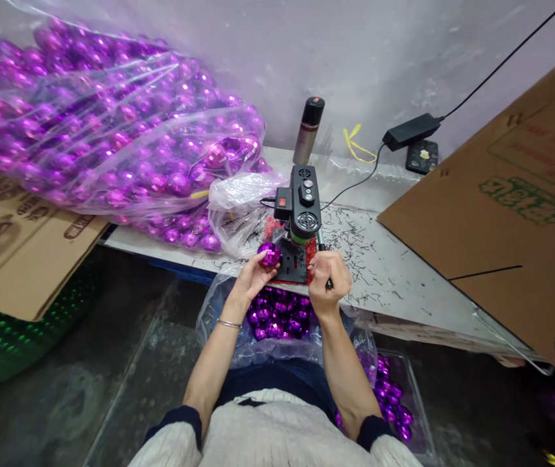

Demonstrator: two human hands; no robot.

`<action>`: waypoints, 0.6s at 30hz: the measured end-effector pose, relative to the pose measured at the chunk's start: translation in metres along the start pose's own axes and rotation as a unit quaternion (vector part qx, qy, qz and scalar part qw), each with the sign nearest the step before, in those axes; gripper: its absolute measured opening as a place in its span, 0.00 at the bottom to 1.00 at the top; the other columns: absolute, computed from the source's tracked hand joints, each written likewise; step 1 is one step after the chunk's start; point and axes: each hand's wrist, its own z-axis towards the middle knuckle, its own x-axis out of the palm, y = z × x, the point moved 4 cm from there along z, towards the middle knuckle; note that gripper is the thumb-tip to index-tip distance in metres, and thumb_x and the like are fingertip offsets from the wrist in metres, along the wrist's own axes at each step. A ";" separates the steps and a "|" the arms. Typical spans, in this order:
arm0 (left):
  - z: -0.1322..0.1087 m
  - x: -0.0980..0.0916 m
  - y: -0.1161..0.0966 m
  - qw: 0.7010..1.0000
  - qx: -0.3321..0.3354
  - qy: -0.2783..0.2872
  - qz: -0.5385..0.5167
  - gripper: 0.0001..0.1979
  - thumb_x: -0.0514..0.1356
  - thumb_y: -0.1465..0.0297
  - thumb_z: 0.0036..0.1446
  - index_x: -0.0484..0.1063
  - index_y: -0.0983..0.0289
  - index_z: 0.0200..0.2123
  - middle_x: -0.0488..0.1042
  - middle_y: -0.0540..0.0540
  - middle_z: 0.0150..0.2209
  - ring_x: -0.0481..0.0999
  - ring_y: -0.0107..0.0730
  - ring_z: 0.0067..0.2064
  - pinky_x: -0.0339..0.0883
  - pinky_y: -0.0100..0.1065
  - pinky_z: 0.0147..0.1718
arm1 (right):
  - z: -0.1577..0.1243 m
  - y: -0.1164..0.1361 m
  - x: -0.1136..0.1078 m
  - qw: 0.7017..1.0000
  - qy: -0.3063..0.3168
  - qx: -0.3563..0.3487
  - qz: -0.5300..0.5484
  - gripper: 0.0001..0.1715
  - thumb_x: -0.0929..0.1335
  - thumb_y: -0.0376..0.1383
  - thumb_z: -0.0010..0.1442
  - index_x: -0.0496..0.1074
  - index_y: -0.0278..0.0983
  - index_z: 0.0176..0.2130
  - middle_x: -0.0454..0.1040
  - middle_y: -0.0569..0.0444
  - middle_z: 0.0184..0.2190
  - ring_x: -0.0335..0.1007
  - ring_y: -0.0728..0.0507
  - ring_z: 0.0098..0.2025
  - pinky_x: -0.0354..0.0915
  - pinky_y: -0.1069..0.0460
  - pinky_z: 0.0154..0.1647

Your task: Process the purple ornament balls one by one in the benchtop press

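Observation:
My left hand (253,277) has its fingers closed round a shiny purple mirror-faceted ball (269,254), just left of a small black bench drill press (305,201). A grip with a dark handle (329,283) is in my right hand (330,279), at the right side of the machine; my fingers wrap round the lever. The machine stands on a dark slotted base plate (290,263) with red material around it. Below the table edge, between my forearms, an open clear plastic bag (238,347) holds many purple balls (280,314).
A huge clear bag of purple balls (126,130) fills the left back. Cardboard (19,240) lies at left, a cardboard box (501,214) leans in at right. Behind stand a spray can (308,130) and a power adapter (411,131). Dark shavings litter the white table (394,259).

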 end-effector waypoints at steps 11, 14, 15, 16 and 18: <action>0.019 0.008 0.006 0.862 0.263 -0.064 0.429 0.29 0.76 0.63 0.47 0.77 0.61 0.53 0.80 0.60 0.52 0.76 0.52 0.57 0.63 0.51 0.65 | -0.002 -0.001 0.000 1.000 0.012 -0.008 -0.010 0.16 0.62 0.30 0.67 0.67 0.40 0.28 0.72 0.56 0.25 0.69 0.48 0.28 0.65 0.51 0.30; 0.020 0.013 0.007 0.830 0.289 -0.033 0.476 0.29 0.75 0.63 0.49 0.75 0.60 0.54 0.78 0.61 0.55 0.75 0.53 0.60 0.61 0.52 0.65 | -0.002 -0.001 0.000 1.000 0.016 -0.011 -0.011 0.16 0.61 0.29 0.68 0.66 0.40 0.28 0.72 0.56 0.26 0.69 0.49 0.28 0.65 0.51 0.30; 0.021 0.016 0.007 0.823 0.294 -0.019 0.485 0.29 0.75 0.62 0.50 0.75 0.60 0.55 0.77 0.62 0.56 0.74 0.54 0.61 0.61 0.52 0.66 | -0.002 -0.001 0.000 1.000 0.017 -0.012 -0.011 0.16 0.61 0.29 0.68 0.66 0.40 0.28 0.72 0.56 0.26 0.68 0.49 0.28 0.65 0.51 0.30; 0.022 0.018 0.008 0.817 0.300 -0.007 0.492 0.29 0.74 0.62 0.50 0.75 0.60 0.55 0.77 0.62 0.57 0.74 0.54 0.61 0.60 0.52 0.66 | -0.002 -0.001 -0.001 1.000 0.017 -0.014 -0.011 0.16 0.61 0.30 0.68 0.66 0.40 0.28 0.71 0.56 0.26 0.68 0.49 0.28 0.64 0.51 0.30; 0.023 0.020 0.010 0.809 0.310 0.007 0.500 0.29 0.74 0.62 0.51 0.75 0.60 0.55 0.76 0.62 0.57 0.73 0.54 0.62 0.60 0.51 0.66 | -0.002 -0.001 -0.001 1.000 0.017 -0.014 -0.011 0.16 0.61 0.29 0.68 0.66 0.40 0.28 0.71 0.57 0.26 0.69 0.49 0.29 0.64 0.52 0.31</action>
